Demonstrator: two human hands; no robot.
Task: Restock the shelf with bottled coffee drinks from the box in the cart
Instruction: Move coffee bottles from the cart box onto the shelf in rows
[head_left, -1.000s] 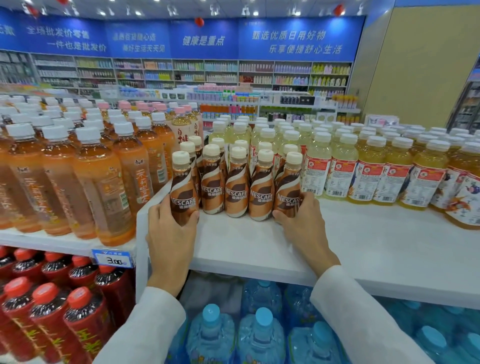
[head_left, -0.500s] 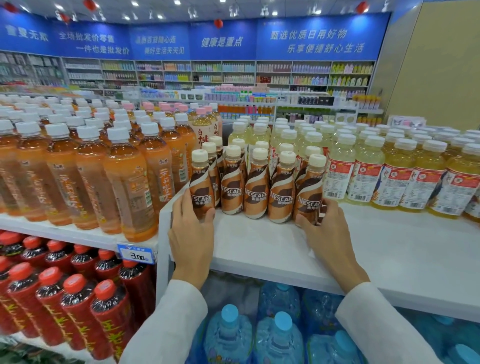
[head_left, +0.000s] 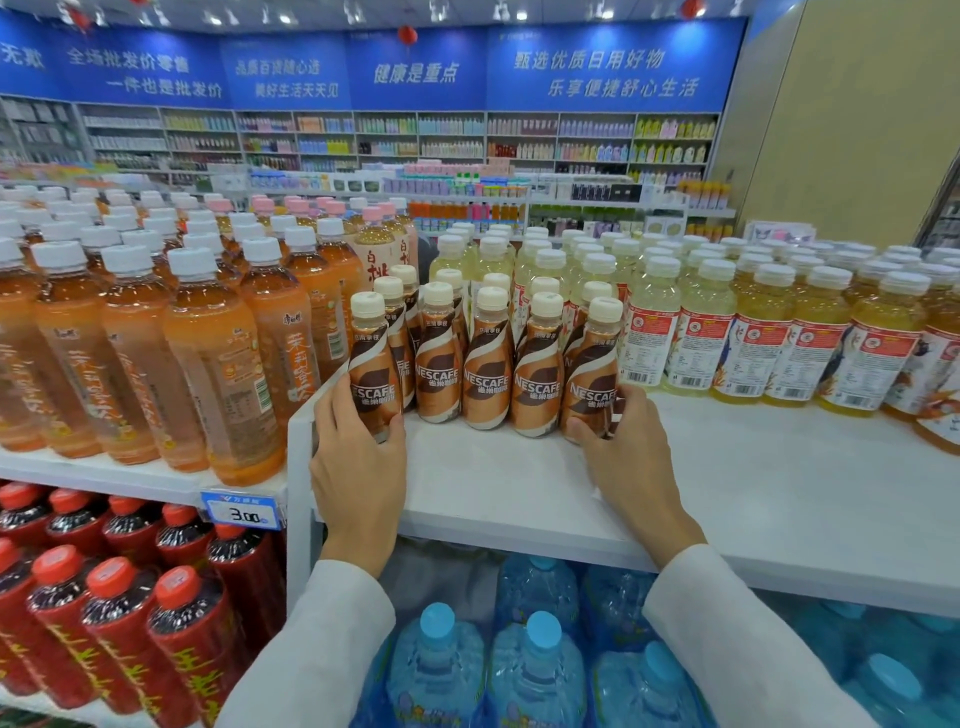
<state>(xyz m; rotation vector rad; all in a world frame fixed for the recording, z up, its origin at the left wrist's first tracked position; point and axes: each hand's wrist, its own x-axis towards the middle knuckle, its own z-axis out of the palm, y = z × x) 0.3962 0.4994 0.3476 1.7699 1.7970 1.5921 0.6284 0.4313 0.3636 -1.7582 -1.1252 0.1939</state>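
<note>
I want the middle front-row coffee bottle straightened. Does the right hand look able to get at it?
Probably yes: the right hand grips the rightmost coffee bottle, two places from the middle bottle, whose front faces bare shelf. It would have to let go first.

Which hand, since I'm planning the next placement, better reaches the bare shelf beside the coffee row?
Probably the right hand: it grips the rightmost brown plastic coffee bottle, bordering the bare white shelf.
</note>
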